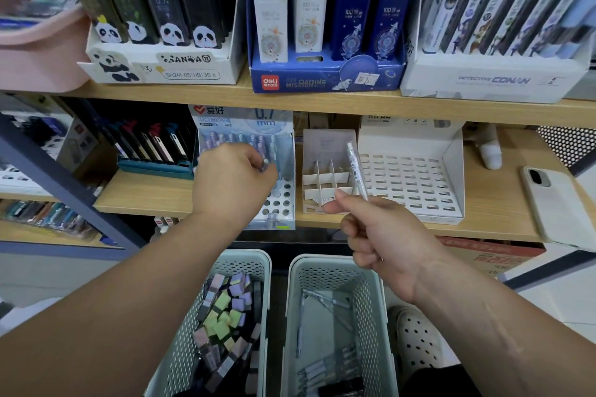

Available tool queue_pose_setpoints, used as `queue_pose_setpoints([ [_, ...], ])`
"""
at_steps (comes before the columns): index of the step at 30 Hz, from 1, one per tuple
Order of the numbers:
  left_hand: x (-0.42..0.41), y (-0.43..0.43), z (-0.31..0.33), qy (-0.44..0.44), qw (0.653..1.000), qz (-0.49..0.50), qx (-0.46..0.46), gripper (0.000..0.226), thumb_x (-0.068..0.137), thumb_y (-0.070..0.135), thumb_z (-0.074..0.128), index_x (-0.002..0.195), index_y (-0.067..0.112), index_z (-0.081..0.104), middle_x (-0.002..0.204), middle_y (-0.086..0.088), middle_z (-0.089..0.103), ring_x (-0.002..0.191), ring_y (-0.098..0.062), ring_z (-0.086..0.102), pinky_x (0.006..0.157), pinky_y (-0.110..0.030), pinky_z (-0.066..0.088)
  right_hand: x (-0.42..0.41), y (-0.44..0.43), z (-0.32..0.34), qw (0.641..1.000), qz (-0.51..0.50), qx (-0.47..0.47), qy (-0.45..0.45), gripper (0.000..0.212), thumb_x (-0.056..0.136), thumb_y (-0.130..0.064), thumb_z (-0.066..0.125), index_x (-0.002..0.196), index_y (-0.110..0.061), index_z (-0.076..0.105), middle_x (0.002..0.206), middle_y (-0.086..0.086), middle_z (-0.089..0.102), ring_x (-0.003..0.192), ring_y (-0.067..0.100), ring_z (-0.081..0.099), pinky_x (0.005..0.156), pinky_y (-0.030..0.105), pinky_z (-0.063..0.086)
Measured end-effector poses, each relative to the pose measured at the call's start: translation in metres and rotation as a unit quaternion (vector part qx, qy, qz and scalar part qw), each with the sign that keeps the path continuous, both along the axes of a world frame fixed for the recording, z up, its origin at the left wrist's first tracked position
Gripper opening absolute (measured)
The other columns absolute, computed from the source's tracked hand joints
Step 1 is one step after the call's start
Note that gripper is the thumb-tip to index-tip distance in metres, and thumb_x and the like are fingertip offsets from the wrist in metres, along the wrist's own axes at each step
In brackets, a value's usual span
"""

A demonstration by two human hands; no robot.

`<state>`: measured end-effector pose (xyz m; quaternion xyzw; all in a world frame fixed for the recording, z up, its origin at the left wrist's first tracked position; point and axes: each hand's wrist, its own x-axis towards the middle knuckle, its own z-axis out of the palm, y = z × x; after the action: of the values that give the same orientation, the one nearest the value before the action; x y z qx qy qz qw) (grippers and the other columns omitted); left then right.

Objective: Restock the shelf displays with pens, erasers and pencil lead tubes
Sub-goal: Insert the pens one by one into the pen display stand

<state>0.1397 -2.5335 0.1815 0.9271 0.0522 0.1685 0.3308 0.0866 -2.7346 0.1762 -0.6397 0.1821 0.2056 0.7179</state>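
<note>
My left hand [230, 180] is curled over the blue 0.7 mm pen display [285, 200] on the middle shelf, pinching the top of a pen [265, 165] over its hole grid. My right hand [377, 232] pinches a clear white pen [356, 167], tilted upright in front of the small divided cardboard box [325, 177]. To the right of that box stands a white slotted display tray [416, 184] with nothing in its slots. Below, the left basket [248, 264] holds several erasers [225, 313] and the right basket [371, 287] holds several pens [325, 367].
The upper shelf carries a panda lead box [161, 64], a blue Deli box [325, 77] and a Conan box [493, 80]. A phone [554, 203] lies at the shelf's right end, a white bottle [490, 151] behind it. My shoe [416, 338] is beside the right basket.
</note>
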Motion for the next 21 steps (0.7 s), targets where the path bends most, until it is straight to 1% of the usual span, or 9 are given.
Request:
queue_pose_setpoints([
  [2,0.002,0.000,-0.001,0.003,1.000,0.000,0.020,0.018,0.083,0.029,0.073,0.069,0.018,0.070,0.064,0.008,0.064,0.068,-0.021,0.064,0.070,-0.035,0.056,0.000,0.001,0.000,1.000,0.002,0.000,-0.001,0.029,0.092,-0.039,0.069,0.101,-0.012,0.076,0.062,-0.003,0.047,0.048,0.009,0.027,0.045,0.022,0.020],
  [4,0.004,-0.002,-0.001,0.007,0.999,-0.002,0.035,0.016,0.084,0.031,0.073,0.076,0.018,0.072,0.062,0.010,0.058,0.069,-0.021,0.062,0.071,-0.034,0.054,-0.001,0.001,0.000,1.000,0.007,-0.003,-0.001,0.030,0.092,-0.039,0.069,0.101,-0.012,0.076,0.062,-0.003,0.047,0.049,0.009,0.027,0.046,0.022,0.020],
  [5,0.005,-0.003,-0.001,0.008,0.999,-0.003,0.042,0.016,0.085,0.032,0.073,0.078,0.017,0.073,0.063,0.009,0.058,0.070,-0.022,0.063,0.071,-0.033,0.054,-0.001,0.001,0.000,1.000,0.011,-0.006,0.001,0.031,0.092,-0.040,0.069,0.101,-0.011,0.076,0.061,-0.004,0.047,0.049,0.009,0.027,0.046,0.022,0.020],
  [8,0.008,-0.003,-0.002,0.008,0.998,-0.003,0.056,0.018,0.086,0.033,0.071,0.082,0.016,0.075,0.078,0.000,0.071,0.079,-0.024,0.066,0.074,-0.036,0.056,-0.002,0.003,0.001,1.000,0.025,-0.008,0.005,0.031,0.093,-0.041,0.067,0.101,-0.011,0.076,0.059,-0.005,0.045,0.048,0.009,0.027,0.045,0.022,0.021],
  [10,0.009,-0.003,-0.002,0.010,0.998,-0.004,0.056,0.019,0.088,0.033,0.069,0.084,0.015,0.076,0.082,-0.003,0.073,0.082,-0.025,0.067,0.074,-0.036,0.056,-0.002,0.004,0.001,0.999,0.034,-0.008,0.005,0.031,0.093,-0.041,0.067,0.101,-0.012,0.076,0.058,-0.005,0.044,0.048,0.009,0.027,0.045,0.022,0.022],
  [14,0.010,-0.002,-0.002,0.009,0.998,-0.003,0.063,0.018,0.088,0.031,0.069,0.085,0.016,0.077,0.083,-0.003,0.073,0.081,-0.025,0.067,0.074,-0.036,0.056,-0.002,0.004,0.000,0.999,0.039,-0.010,0.004,0.031,0.093,-0.042,0.067,0.100,-0.013,0.076,0.058,-0.004,0.044,0.048,0.009,0.027,0.044,0.022,0.023],
  [17,0.010,-0.003,-0.004,0.009,0.997,-0.001,0.075,0.019,0.089,0.032,0.069,0.084,0.015,0.076,0.080,-0.005,0.073,0.075,-0.028,0.067,0.070,-0.037,0.057,-0.002,0.004,0.000,0.999,0.037,-0.011,0.003,0.031,0.093,-0.042,0.067,0.100,-0.013,0.076,0.059,-0.004,0.045,0.047,0.009,0.028,0.044,0.022,0.023],
  [21,0.012,-0.006,-0.007,0.009,0.994,0.009,0.105,0.022,0.091,0.033,0.067,0.087,0.014,0.076,0.080,-0.007,0.072,0.076,-0.030,0.067,0.066,-0.032,0.052,-0.003,0.004,0.001,0.999,0.037,-0.011,-0.001,0.031,0.094,-0.041,0.066,0.100,-0.013,0.076,0.059,-0.003,0.046,0.048,0.009,0.029,0.044,0.022,0.024],
])
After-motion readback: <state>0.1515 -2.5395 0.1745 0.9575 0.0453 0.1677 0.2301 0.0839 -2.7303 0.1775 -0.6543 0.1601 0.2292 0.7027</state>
